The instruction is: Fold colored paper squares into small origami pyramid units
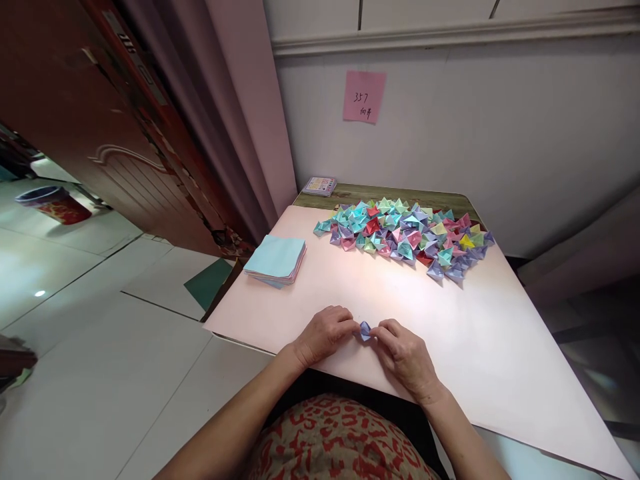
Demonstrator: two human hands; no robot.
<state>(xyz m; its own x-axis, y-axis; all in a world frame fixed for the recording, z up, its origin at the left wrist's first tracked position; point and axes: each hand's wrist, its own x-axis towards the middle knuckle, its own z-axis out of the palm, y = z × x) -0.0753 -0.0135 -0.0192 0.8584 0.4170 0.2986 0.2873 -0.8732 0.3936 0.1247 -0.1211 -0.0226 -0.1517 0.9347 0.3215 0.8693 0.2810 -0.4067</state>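
A small folded paper boat (366,331), purple-blue, is held just above or on the table near its front edge. My left hand (329,333) pinches its left end between thumb and fingers. At the right end, the fingers of my right hand (404,355) are closed on it too. Farther back spreads a heap of folded paper boats (395,233) in blue, green, purple, pink, red and yellow. To the left of the heap lies a stack of square paper sheets (276,257) with a light blue one on top.
A pale pink sheet covers the table (480,347). Small printed cards (320,186) lie at its back left corner, by a curtain (240,100). A pink note (365,97) is stuck on the wall behind. On the floor at far left stands a bin (55,205).
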